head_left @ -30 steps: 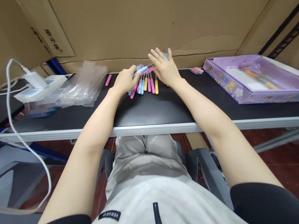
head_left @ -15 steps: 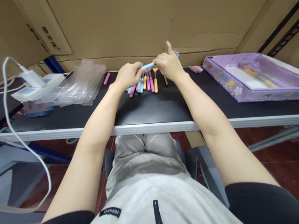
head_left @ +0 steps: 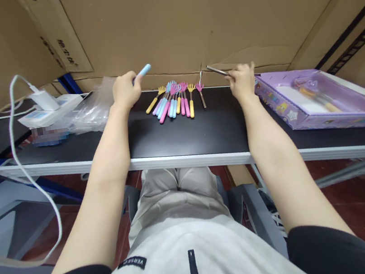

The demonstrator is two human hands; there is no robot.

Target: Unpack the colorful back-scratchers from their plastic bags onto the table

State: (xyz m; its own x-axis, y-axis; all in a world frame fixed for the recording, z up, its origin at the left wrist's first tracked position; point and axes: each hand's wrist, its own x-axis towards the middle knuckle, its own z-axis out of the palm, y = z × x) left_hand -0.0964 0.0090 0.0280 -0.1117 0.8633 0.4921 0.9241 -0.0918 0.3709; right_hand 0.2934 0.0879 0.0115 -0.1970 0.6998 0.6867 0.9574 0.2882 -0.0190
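Note:
My left hand (head_left: 125,91) is closed around a light blue handle sleeve (head_left: 145,70), whose free end points up and to the right. In my right hand (head_left: 243,81) is a bare metal rod (head_left: 217,70), its free end pointing left; the rod's other end is hidden by the fingers. Between the hands, several small back scratchers (head_left: 177,103) with pink, blue and yellow handles lie side by side, claws away from me. At the right of that row lies a pink-clawed back scratcher (head_left: 203,99) with a bare metal shaft.
Clear plastic bags (head_left: 91,111) lie left of my left hand, beside a white power strip (head_left: 51,109) with a charger and cable. A purple box (head_left: 297,115) stands at the right. Cardboard (head_left: 166,25) walls the table's back edge.
My hands have moved apart, the left one leftward with the blue sleeve and the right one rightward with the rod. Sleeve and rod, together before, are now separate. The scratchers between are uncovered.

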